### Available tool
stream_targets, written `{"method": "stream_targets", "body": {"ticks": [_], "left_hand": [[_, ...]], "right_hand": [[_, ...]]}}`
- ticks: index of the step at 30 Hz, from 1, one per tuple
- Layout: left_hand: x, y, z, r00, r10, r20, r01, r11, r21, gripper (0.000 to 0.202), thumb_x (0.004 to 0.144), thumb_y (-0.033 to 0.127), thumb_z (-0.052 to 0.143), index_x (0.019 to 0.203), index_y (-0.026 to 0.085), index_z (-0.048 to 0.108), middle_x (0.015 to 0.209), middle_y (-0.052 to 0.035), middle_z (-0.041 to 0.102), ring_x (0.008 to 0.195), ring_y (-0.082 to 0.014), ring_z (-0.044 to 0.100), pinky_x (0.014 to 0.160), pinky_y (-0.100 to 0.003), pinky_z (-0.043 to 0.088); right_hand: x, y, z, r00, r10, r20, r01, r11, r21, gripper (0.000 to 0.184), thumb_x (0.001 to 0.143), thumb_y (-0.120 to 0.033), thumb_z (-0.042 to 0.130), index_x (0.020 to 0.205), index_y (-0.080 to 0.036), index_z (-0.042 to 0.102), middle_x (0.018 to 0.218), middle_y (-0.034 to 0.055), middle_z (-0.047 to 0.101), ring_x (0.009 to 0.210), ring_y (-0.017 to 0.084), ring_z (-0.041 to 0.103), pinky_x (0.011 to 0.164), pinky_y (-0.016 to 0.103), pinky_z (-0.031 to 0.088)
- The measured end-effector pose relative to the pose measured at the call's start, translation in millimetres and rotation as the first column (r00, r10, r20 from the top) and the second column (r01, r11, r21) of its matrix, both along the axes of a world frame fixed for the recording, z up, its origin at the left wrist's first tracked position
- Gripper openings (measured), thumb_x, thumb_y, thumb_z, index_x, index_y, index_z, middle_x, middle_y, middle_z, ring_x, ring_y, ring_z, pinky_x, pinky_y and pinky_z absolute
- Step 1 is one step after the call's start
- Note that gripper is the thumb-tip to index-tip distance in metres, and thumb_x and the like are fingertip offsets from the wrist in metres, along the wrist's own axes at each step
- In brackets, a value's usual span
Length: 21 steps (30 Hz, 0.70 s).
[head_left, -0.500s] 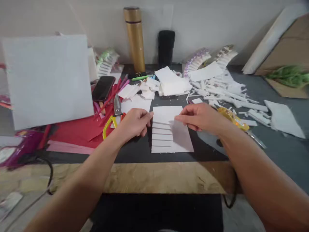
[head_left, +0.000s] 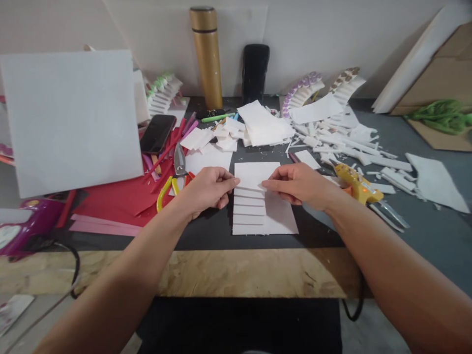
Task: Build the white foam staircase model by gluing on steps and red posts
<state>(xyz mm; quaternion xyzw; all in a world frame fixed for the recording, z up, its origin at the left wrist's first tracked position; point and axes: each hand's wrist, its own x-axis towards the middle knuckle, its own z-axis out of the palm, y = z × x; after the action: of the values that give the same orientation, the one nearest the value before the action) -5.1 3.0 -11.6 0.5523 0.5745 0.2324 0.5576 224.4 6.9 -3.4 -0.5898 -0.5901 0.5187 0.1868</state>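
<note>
A white foam-board sheet (head_left: pixel 278 211) lies flat in front of me, with a row of small overlapping white steps (head_left: pixel 249 210) along its left side. My left hand (head_left: pixel 214 191) is closed, its thumb and finger pinching the left end of the uppermost white strip (head_left: pixel 250 183). At the right end of that strip, my right hand (head_left: pixel 295 182) pinches it in the same way. The strip sits level above the other steps; whether it touches the sheet I cannot tell. Beyond my right hand rests a yellow glue gun (head_left: pixel 356 184).
White scraps (head_left: pixel 339 142) are heaped at the back right. Yellow-handled scissors (head_left: pixel 167 191), a phone (head_left: pixel 158 133) and red sheets (head_left: pixel 114 201) lie to the left. A gold flask (head_left: pixel 206 64) and a black case (head_left: pixel 255 71) stand by the wall. A large white board (head_left: pixel 72 120) leans left.
My right hand has shifted slightly left and down, onto the strip's end. My left hand has moved slightly right, its thumb now over the sheet's left edge.
</note>
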Motion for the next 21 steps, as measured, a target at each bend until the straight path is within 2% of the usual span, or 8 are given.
{"method": "stream_targets", "body": {"ticks": [21], "left_hand": [[2.7,0.0,-2.9,0.998,-0.008,-0.061,0.01,0.999,0.037,0.015,0.096,0.026,0.059,0.084,0.017,0.058,0.053,0.0053,0.048,0.039,-0.0048,0.042,0.041,-0.017,0.024]], "right_hand": [[-2.8,-1.9,0.7,0.998,0.0,-0.055,0.0,1.0,-0.009,0.029,0.09,-0.028,0.073,0.068,-0.015,0.059,0.042,-0.0062,0.05,0.034,0.003,0.038,0.035,0.016,0.027]]}}
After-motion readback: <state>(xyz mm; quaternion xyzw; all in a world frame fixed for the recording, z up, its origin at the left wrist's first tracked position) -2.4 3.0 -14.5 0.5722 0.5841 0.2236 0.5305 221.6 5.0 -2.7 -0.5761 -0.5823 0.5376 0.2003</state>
